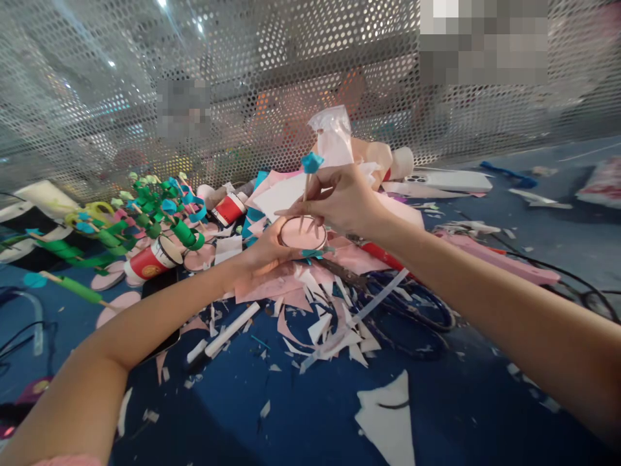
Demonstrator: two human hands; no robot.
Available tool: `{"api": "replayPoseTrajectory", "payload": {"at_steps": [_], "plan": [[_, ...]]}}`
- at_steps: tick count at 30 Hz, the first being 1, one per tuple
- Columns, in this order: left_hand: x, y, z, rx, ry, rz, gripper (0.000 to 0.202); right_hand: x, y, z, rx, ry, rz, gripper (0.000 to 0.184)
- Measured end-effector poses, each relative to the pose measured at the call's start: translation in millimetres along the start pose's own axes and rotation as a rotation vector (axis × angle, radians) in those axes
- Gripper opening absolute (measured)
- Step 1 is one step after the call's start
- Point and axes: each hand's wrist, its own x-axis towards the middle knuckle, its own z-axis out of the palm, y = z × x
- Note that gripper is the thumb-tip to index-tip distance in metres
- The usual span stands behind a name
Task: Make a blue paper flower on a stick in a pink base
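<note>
My left hand (268, 251) grips a small round cup or ring with a pink disc (303, 234) across its mouth, held just above the paper scraps. My right hand (339, 197) pinches a thin stick topped with a blue paper piece (311, 162). The stick's lower end meets the pink disc. Both hands are closed and sit close together at the middle of the view.
Pink and white paper scraps (320, 317) litter the blue table (301, 414). Finished green-wrapped sticks (145, 220) and red paper cups (150, 260) lie at the left. A white marker (228, 333), scissors (354, 278), a phone (451, 180) and a perforated metal screen (272, 71) are around.
</note>
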Motion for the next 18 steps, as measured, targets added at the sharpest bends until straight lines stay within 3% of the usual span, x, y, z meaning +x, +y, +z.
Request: {"api": "replayPoseTrajectory", "payload": {"at_steps": [2, 10, 14, 18], "plan": [[0.2, -0.9, -1.6, -0.001, -0.014, -0.003, 0.083, -0.6, -1.2, -0.3, -0.011, 0.003, 0.009, 0.045], [0.3, -0.5, -4.1, -0.024, -0.015, 0.000, 0.080, -0.4, -19.6, -5.8, 0.064, -0.186, 0.083, 0.025], [-0.3, 1.9, 0.1, -0.015, 0.005, 0.003, 0.079, -0.7, -16.7, -2.4, 0.083, -0.133, 0.116, 0.018], [-1.3, 0.1, -0.2, 0.009, -0.010, -0.002, 0.085, -1.7, -10.3, 1.1, 0.102, -0.031, 0.124, 0.031]]}}
